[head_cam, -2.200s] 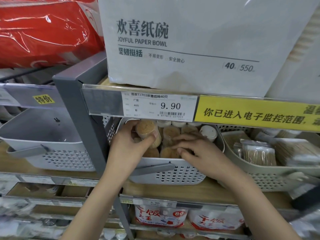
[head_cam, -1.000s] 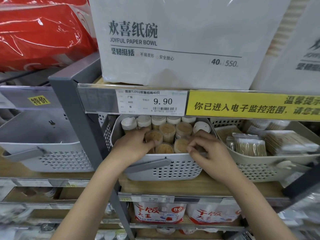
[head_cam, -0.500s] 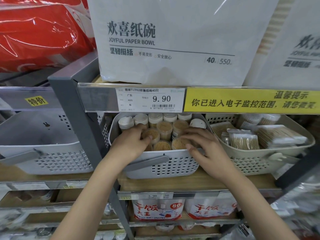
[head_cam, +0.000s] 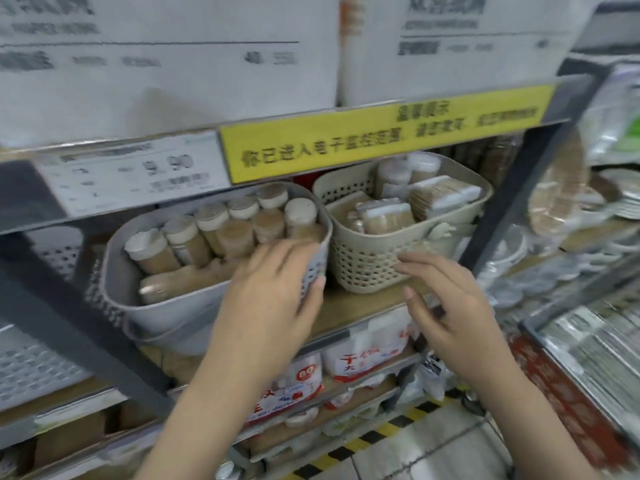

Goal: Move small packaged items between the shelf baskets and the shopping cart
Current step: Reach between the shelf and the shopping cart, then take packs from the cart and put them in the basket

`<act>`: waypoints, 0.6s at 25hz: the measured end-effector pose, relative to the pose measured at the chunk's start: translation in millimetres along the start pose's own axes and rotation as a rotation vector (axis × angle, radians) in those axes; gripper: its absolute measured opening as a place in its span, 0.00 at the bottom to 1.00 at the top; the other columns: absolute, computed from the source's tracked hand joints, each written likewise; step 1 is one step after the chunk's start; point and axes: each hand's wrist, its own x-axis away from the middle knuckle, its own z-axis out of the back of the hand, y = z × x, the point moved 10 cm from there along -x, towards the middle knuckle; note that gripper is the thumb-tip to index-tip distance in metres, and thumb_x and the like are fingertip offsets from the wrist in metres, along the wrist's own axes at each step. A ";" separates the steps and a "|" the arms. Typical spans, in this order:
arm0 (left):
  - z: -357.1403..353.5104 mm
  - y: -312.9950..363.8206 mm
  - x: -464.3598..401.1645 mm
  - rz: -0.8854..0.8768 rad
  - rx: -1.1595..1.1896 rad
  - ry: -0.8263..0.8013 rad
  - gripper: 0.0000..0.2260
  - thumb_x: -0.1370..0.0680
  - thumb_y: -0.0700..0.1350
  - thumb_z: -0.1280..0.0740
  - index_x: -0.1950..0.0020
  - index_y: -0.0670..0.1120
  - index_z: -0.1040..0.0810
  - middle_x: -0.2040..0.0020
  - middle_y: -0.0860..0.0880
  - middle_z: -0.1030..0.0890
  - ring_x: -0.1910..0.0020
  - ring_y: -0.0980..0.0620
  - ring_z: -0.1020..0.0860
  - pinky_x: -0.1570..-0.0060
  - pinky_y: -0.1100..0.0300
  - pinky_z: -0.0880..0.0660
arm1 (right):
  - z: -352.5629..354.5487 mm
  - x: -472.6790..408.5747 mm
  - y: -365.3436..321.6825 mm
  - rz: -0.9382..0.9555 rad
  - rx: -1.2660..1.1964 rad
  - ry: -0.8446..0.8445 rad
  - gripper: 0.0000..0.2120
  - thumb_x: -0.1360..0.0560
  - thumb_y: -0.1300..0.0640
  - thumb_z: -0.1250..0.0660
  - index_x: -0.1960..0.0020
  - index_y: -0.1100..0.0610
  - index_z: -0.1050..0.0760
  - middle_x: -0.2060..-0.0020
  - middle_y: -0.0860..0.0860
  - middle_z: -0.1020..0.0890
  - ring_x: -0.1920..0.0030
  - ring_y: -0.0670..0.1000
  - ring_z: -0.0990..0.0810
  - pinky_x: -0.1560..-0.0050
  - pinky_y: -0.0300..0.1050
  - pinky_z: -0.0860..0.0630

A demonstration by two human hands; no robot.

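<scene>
At grey basket (head_cam: 145, 306) rim, left hand (head_cam: 273, 292) resting, right hand (head_cam: 446, 299) apart, empty

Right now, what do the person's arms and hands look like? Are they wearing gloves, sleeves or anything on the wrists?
Both are bare. The left hand and right hand have no gloves, and no rings show on the fingers. No watch or bracelet shows at either wrist, and no sleeve reaches the forearms down to the picture's bottom edge. The picture is motion-blurred, so very small details may be missed.
</scene>
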 end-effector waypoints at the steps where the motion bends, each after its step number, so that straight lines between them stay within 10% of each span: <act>1: -11.7 24.8 -0.6 -0.076 0.024 -0.023 0.17 0.22 0.49 0.42 0.36 0.45 0.26 0.40 0.48 0.22 0.40 0.49 0.26 0.42 0.54 0.28 | 10.7 17.3 16.2 -0.062 0.017 0.005 0.15 0.23 0.54 0.41 0.41 0.57 0.23 0.42 0.47 0.22 0.39 0.45 0.27 0.36 0.39 0.34; 11: -190.4 261.2 2.0 -0.513 0.255 -0.392 0.16 0.25 0.52 0.43 0.40 0.48 0.26 0.45 0.53 0.21 0.49 0.54 0.23 0.54 0.62 0.25 | 155.0 236.3 171.3 -0.721 0.235 0.071 0.10 0.25 0.56 0.36 0.44 0.54 0.22 0.48 0.42 0.24 0.46 0.44 0.26 0.46 0.38 0.32; 15: -265.7 344.6 15.0 -0.534 0.318 -0.582 0.19 0.20 0.52 0.43 0.30 0.50 0.34 0.34 0.53 0.28 0.36 0.53 0.29 0.42 0.61 0.33 | 195.9 326.2 221.3 -0.990 0.237 0.008 0.11 0.24 0.60 0.34 0.42 0.53 0.24 0.45 0.43 0.23 0.43 0.48 0.25 0.45 0.39 0.34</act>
